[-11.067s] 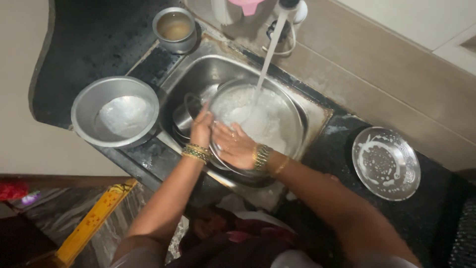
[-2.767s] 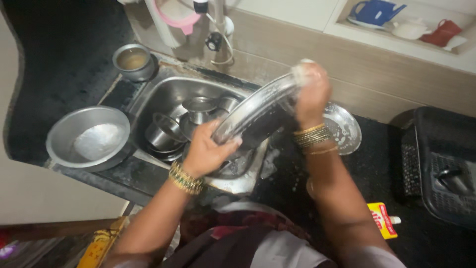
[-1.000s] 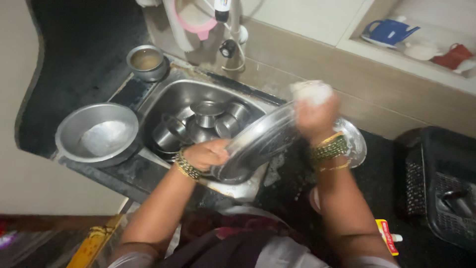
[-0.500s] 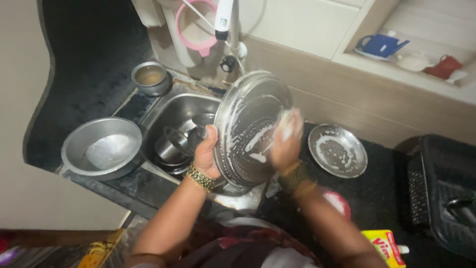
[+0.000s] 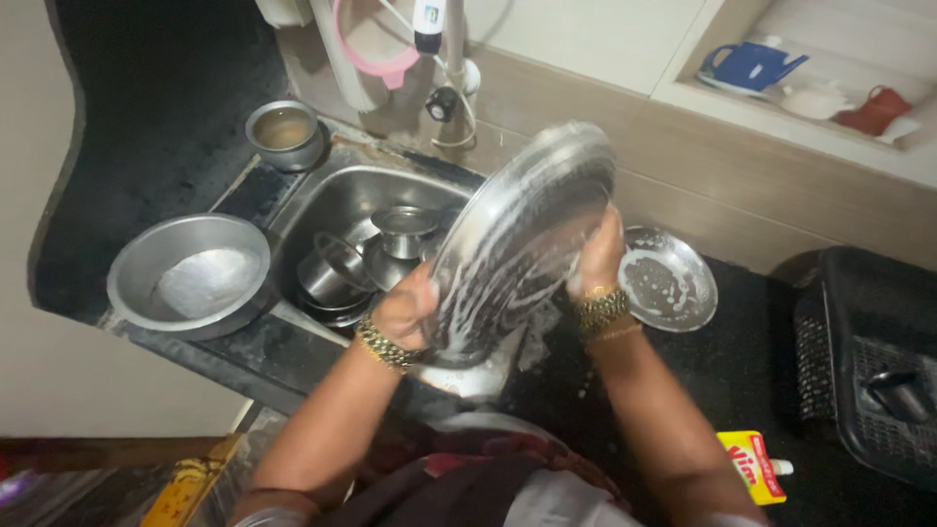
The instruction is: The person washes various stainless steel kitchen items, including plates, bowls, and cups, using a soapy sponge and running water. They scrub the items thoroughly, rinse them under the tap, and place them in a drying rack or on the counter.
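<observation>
Soapy steel plate (image 5: 517,244) stood tilted on edge above the sink (image 5: 342,200), the left hand (image 5: 405,312) clasped round its lower rim and the right hand (image 5: 597,256) pressed flat against its face; a smaller plate (image 5: 673,283) lay on the counter beside it.

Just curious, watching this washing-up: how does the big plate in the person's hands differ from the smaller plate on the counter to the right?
The big steel plate is held tilted on edge over the sink by the left hand and right hand; the small steel plate lies flat on the dark counter, untouched. The big plate is clearly wider. Both are round, shiny metal and streaked with white suds.
</observation>
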